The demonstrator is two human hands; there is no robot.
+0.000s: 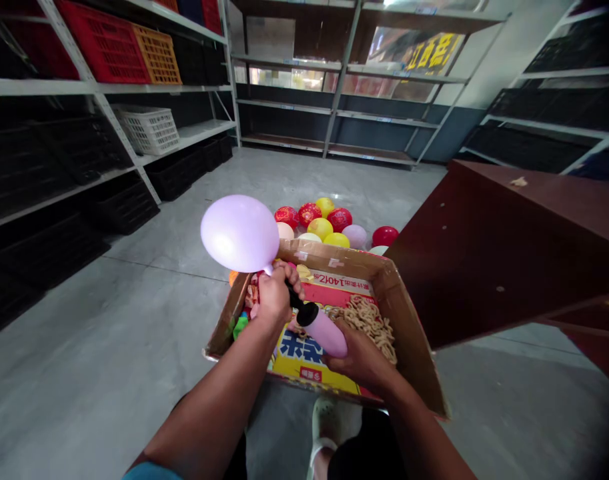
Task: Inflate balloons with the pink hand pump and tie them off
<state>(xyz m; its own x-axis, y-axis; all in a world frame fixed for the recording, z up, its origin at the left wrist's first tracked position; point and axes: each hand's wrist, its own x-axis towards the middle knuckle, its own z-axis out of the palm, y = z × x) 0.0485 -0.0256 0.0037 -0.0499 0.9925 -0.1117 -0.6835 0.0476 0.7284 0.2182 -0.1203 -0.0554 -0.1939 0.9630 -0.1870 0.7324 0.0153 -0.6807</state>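
A pale purple balloon (240, 233), blown up, sticks out to the upper left from my left hand (277, 293). The fingers of that hand are closed around its neck, at the black nozzle end of a hand pump (327, 332). My right hand (357, 359) grips the pump's pink-purple barrel at the lower end. Both hands are over an open cardboard box (411, 327). Inside it lie a heap of beige string-like strands (367, 320) and, at the left, limp coloured pieces (251, 299) that look like flat balloons. The balloon's mouth is hidden by my fingers.
Several blown-up balloons (320, 230) in red, yellow and pale colours lie on the floor behind the box. A dark red wooden piece of furniture (454, 260) stands close on the right. Metal shelves (329, 113) line the room, with crates (147, 129) at the left.
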